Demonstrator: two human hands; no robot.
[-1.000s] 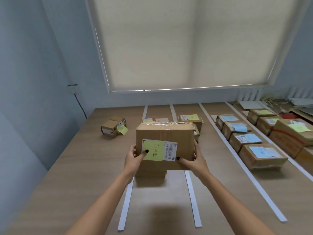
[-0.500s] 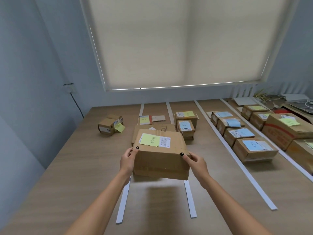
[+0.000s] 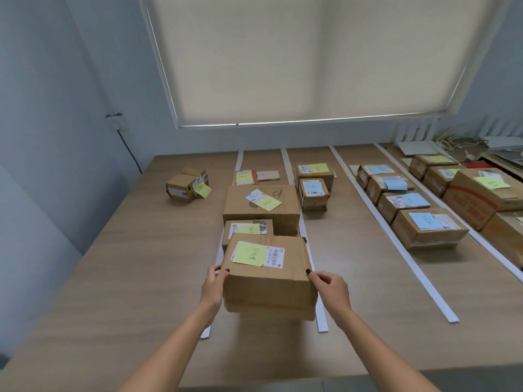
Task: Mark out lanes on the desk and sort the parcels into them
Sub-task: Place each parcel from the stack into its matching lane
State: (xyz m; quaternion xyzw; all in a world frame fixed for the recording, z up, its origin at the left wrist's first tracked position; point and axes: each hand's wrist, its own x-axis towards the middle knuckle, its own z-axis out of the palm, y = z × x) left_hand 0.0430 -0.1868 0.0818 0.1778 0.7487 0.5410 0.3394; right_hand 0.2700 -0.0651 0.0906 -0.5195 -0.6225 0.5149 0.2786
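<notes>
A brown cardboard parcel (image 3: 268, 284) with a yellow note and a barcode label on top sits low over the desk in the leftmost lane, between two white tape strips. My left hand (image 3: 212, 287) grips its left side and my right hand (image 3: 329, 288) grips its right side. Whether it rests on the desk is unclear. Just behind it lie a small parcel (image 3: 247, 229) and a larger parcel (image 3: 261, 206), both with yellow notes.
White strips (image 3: 396, 244) mark lanes along the wooden desk (image 3: 113, 278). Two small parcels (image 3: 312, 182) sit in the second lane, blue-noted parcels (image 3: 424, 227) in the third, yellow-noted boxes (image 3: 481, 190) at far right. A lone small parcel (image 3: 186, 185) lies at the back left.
Both hands have lowered the parcel from chest height down into the leftmost lane, its labelled face turning from facing me to facing up. The view has tilted downward.
</notes>
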